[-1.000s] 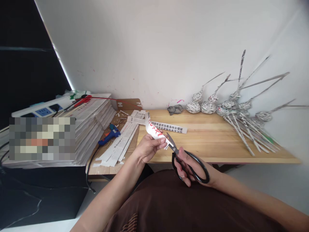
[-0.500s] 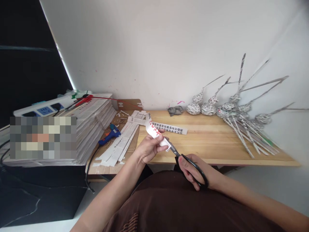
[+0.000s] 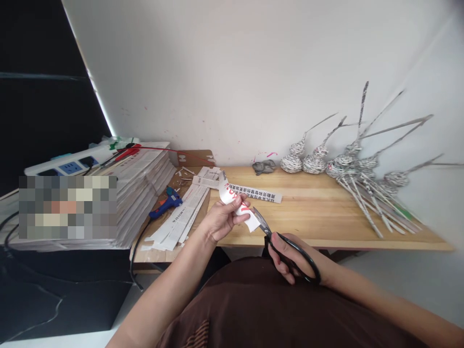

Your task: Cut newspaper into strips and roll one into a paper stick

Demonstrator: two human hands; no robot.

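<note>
Wooden surface (image 3: pixel 319 217) lying below hands. Left hand (image 3: pixel 221 220) pinching white paper strip (image 3: pixel 237 203), curling, red printed marks. Right hand (image 3: pixel 290 253) gripping black scissors (image 3: pixel 286 244), blades touching strip's lower end.

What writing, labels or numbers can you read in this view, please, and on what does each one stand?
Nothing reads clearly enough to quote.
Paper strip lying on the table: a row of black printed characters, too small.
Paper piece in the left hand: red marks, curled and blurred.
Newspaper stack and cut strips: fine print, too small.
</note>
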